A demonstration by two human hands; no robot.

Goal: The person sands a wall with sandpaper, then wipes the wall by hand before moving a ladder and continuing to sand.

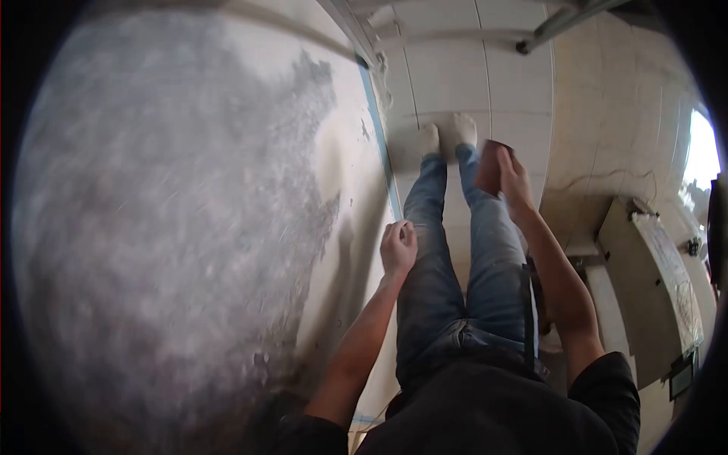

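Note:
My right hand (pixel 517 188) grips a reddish-brown piece of sandpaper (pixel 491 168), thumb laid along its face, held out in front of my right leg. In front of my left thigh, close to the wall, my left hand (pixel 400 247) is curled into a loose fist with nothing showing in it. The wall (pixel 353 163) on my left carries a large rough grey patch (pixel 197 174) where the pale coating is gone, with ragged edges. Neither hand is against the wall.
Large pale floor tiles (pixel 444 72) lie under my feet. Metal legs (pixel 557 26) of a frame stand ahead at the top. A blue strip (pixel 378 129) runs along the wall's base. At right are a long box-like piece of furniture (pixel 641 280) and a cable (pixel 607 176).

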